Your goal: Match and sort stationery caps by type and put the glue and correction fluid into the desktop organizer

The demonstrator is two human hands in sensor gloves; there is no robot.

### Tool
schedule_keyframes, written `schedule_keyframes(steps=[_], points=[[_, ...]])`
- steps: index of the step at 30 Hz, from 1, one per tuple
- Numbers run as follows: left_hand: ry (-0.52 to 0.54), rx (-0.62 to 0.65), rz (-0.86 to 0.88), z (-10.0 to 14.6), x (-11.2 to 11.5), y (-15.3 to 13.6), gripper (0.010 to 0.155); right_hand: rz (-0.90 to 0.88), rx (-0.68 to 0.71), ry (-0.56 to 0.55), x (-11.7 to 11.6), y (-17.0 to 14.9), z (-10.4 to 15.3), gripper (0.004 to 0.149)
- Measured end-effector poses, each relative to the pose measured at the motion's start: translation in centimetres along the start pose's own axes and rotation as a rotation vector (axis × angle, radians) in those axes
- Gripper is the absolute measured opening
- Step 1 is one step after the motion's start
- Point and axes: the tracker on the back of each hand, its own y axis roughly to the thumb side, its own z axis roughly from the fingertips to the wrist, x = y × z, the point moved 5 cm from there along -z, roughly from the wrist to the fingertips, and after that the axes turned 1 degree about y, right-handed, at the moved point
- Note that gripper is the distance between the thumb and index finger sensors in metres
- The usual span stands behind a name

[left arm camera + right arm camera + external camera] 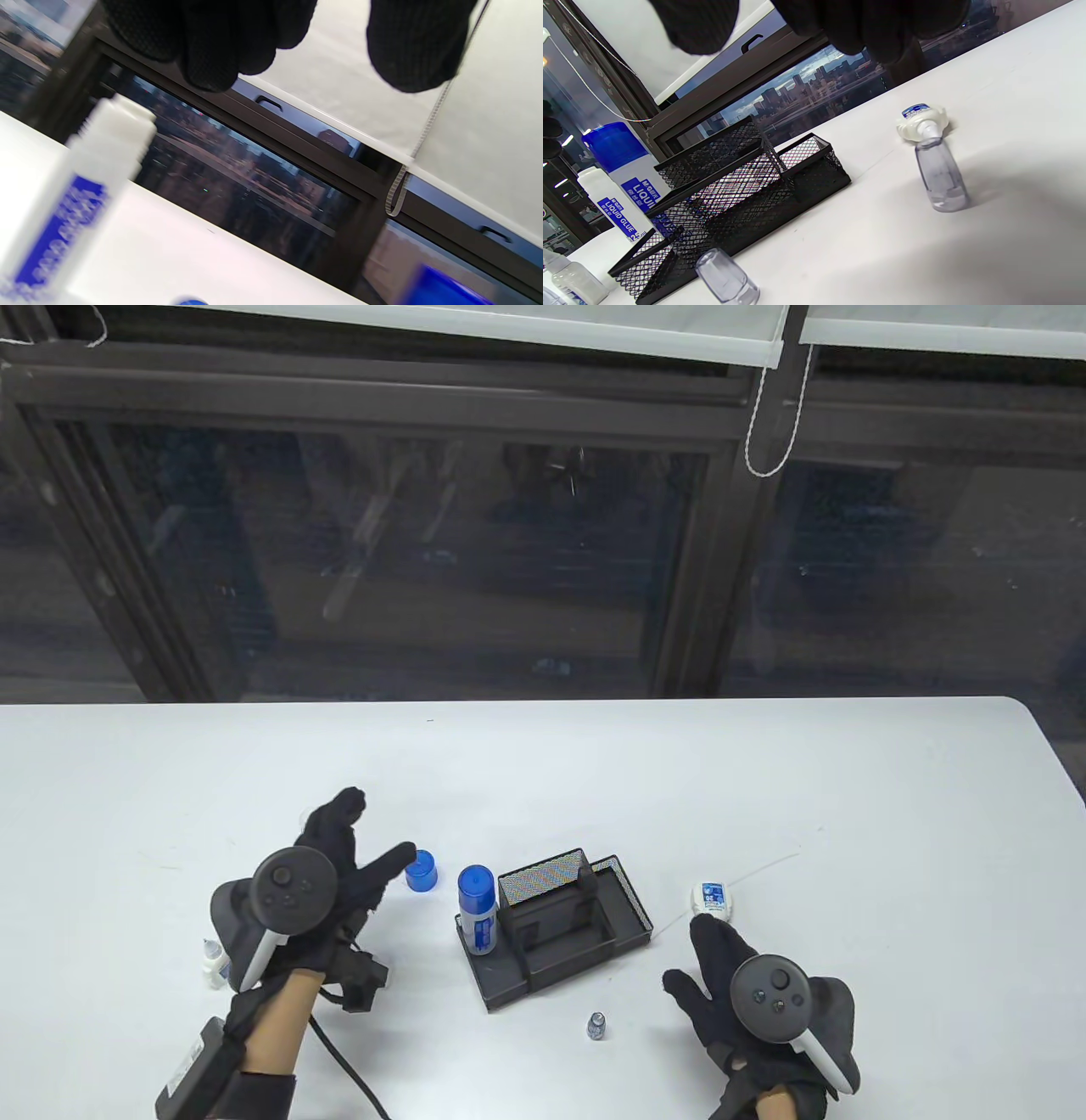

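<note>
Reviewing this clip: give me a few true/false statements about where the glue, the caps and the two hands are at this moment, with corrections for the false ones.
1. A blue-capped glue bottle stands in the mesh organizer. True.
2. The left hand grips the loose blue cap. False: its fingers are spread, with one fingertip at the cap, which stands on the table.
3. The right hand holds nothing. True.
4. The small clear cap lies inside the organizer. False: it stands on the table, nearer the person than the organizer.
5. The white correction fluid bottle is in the organizer. False: it is on the table, just beyond the right fingertips.
</note>
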Motion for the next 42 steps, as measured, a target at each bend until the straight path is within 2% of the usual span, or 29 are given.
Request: schedule_keyframes(steps=[4,9,14,16,21,26,31,35,42], points=[[-0.069,-0.142,-0.173,-1.8,-0.2,-2.2,0.084,0.009,0.004,0.009,-0.1,0.0,0.0,0.073],[-0.153,-0.232,-0.32,-3.4,1.8,-4.1,0.08,0.01,0.007,0.021,-0.3,0.1,-0.1,0.073],[-0.242,-0.294,-0.342,-4.7,4.2,-5.4,0.077,0.012,0.009,0.025,-0.4,0.2,-0.1,0.074],[-0.23,-0.295,-0.359,-5.2,4.7,-5.6,0.076,0.013,0.011,0.032,-0.5,0.2,-0.1,0.073],[-0.32,-0.364,-0.331,-6.1,6.0,-7.2,0.071,0.023,0.014,0.051,-0.8,0.3,-0.2,0.073],[-0.261,-0.335,-0.265,-6.2,5.8,-7.4,0.063,0.027,0.016,0.068,-1.0,0.4,-0.3,0.073],[-0.178,-0.231,-0.272,-5.4,4.1,-5.4,0.061,0.027,0.016,0.068,-1.0,0.5,-0.3,0.072],[-0.068,-0.126,-0.201,-4.5,0.8,-2.3,0.061,0.015,0.022,0.073,-1.1,0.6,-0.3,0.073],[0.089,0.109,-0.063,-1.7,-5.8,5.3,0.061,-0.004,0.03,0.05,-0.8,0.9,-0.1,0.073]])
